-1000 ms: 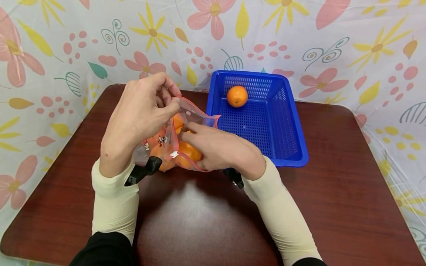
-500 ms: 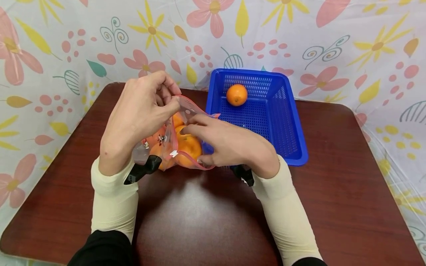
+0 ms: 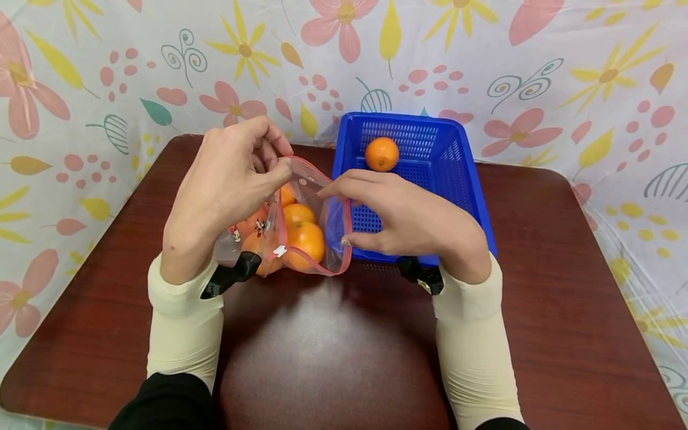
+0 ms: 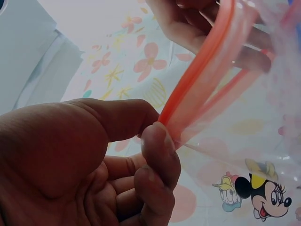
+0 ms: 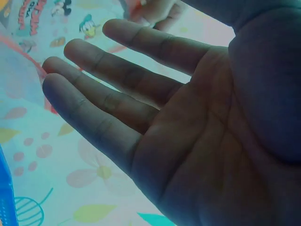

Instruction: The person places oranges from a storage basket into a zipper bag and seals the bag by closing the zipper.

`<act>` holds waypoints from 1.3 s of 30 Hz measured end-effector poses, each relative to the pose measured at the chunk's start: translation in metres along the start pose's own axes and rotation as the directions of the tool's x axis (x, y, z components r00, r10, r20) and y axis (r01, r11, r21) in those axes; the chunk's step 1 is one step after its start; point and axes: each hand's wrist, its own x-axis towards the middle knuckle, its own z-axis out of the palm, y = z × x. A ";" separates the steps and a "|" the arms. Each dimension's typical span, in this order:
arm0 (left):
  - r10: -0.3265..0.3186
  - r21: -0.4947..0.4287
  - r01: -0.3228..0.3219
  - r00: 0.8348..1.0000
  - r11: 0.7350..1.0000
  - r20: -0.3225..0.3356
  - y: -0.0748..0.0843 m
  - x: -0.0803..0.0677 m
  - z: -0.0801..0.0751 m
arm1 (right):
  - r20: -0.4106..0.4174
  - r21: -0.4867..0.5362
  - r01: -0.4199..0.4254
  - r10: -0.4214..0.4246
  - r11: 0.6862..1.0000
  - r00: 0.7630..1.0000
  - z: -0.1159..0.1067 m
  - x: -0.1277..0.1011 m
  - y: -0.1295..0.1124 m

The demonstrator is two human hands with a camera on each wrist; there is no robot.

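Three oranges [image 3: 303,236] show through the mouth of the zip bag [image 3: 290,230] as I hold it on the table [image 3: 333,352], just left of the blue basket [image 3: 478,197]. My left hand [image 3: 228,191] pinches the red zip rim between thumb and curled fingers; the left wrist view shows the strip squeezed at my fingertips [image 4: 157,141]. My right hand [image 3: 408,218] is empty, fingers straight and relaxed, the tips at the far lip of the bag's mouth. I can't tell whether they touch the plastic or sit just beside it.

What could go wrong? My pinch is on one corner of the rim only. If it slips, the mouth sags and closes over the fruit. The bag lies low on the wood, and a tug on the rim could tip it so the round fruit rolls out onto the table instead of coming out under control. The thin plastic could also fold over my right fingers [image 5: 94,89] and snag them.

The bag's mouth faces right and slightly toward me, toward my right hand and the basket's near corner. Its long axis runs roughly left to right across the table, closed end by my left wrist. One more orange [image 3: 382,154] sits alone at the basket's far end.
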 end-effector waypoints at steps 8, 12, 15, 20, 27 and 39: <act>0.009 -0.015 -0.009 1.000 1.000 0.001 -0.002 -0.001 -0.001 | -0.046 0.012 0.004 -0.003 1.000 0.999 -0.006 -0.008 0.003; 0.017 -0.025 -0.016 1.000 1.000 0.003 -0.002 0.000 -0.002 | -0.047 0.012 -0.023 0.023 1.000 0.999 -0.009 -0.010 0.003; 0.011 -0.022 -0.011 1.000 1.000 -0.007 -0.002 -0.001 -0.003 | -0.050 0.022 -0.023 0.024 0.999 0.998 -0.012 -0.011 0.003; 0.018 -0.028 -0.018 1.000 0.999 -0.002 -0.003 0.000 -0.002 | -0.093 0.011 -0.028 0.029 1.000 0.995 -0.018 -0.021 0.009; 0.013 -0.015 -0.013 1.000 1.000 0.006 -0.003 0.001 0.001 | -0.088 0.006 -0.076 0.076 0.997 0.993 -0.027 -0.026 0.014; 0.013 -0.012 -0.012 1.000 1.000 0.012 0.000 0.001 0.001 | -0.018 0.031 -0.140 0.141 0.990 0.990 -0.062 -0.012 0.034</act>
